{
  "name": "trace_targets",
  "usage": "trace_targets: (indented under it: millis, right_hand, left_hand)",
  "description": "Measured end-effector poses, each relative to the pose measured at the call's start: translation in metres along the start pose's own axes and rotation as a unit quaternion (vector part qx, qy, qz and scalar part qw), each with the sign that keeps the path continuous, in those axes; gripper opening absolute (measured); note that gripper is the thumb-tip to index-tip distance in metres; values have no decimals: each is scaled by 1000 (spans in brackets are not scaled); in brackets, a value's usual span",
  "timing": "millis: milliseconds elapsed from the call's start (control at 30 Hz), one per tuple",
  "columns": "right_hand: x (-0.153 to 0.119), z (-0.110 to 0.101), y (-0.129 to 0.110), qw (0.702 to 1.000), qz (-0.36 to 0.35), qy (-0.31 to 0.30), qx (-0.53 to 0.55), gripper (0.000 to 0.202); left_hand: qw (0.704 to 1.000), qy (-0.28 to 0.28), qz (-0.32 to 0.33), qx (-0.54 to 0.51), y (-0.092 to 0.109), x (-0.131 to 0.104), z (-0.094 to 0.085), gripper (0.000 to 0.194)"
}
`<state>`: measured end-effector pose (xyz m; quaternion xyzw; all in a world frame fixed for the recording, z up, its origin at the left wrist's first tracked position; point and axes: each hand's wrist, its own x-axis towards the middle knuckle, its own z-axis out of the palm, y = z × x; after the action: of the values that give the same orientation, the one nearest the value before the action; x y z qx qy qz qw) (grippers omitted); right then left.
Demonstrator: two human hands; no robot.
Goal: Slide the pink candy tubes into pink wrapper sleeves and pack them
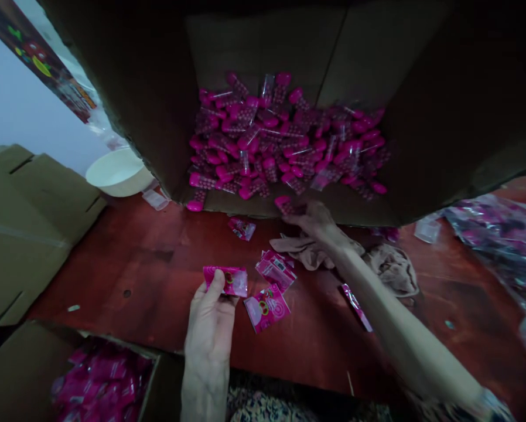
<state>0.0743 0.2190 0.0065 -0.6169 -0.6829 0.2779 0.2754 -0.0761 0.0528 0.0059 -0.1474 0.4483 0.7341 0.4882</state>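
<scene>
My left hand (212,328) grips a small pink printed packet (236,281), the thumb pressed on its front. At the front edge of a large cardboard box lying on its side, my right hand (313,221) has its fingers closed at the end of a clear tube with a pink cap (283,203). Many similar pink-capped tubes (263,140) full of small beads lie heaped inside the box. On the table between my hands are a flat pink packet (268,308) and a small stack of pink packets (275,269). Another packet (242,228) lies close to the box.
The big box's wall (456,129) rises at the right. Crumpled cloth (307,249) lies under my right forearm on the red table (157,281). A white bowl (120,173) stands at left. An open carton (155,381) of pink packets is at lower left, bagged goods (500,246) at right.
</scene>
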Motion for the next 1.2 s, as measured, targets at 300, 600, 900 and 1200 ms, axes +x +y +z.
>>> trace_targets:
  millis: [300, 600, 900, 1200]
  right_hand:
    - [-131, -34, -6, 946, 30, -145, 289, 34]
    - [-158, -30, 3, 967, -36, -115, 225, 29]
    - [-167, -38, 9, 982, -134, -65, 119, 32]
    - [-178, -28, 11, 982, -151, 49, 98, 33]
  left_hand:
    - [1000, -13, -23, 9, -12, -11, 13, 15]
    - [995, -72, 7, 62, -31, -26, 17, 11]
    - [985, -128, 5, 119, -37, -27, 12, 17]
    - [975, -167, 28, 145, -44, -34, 16, 18]
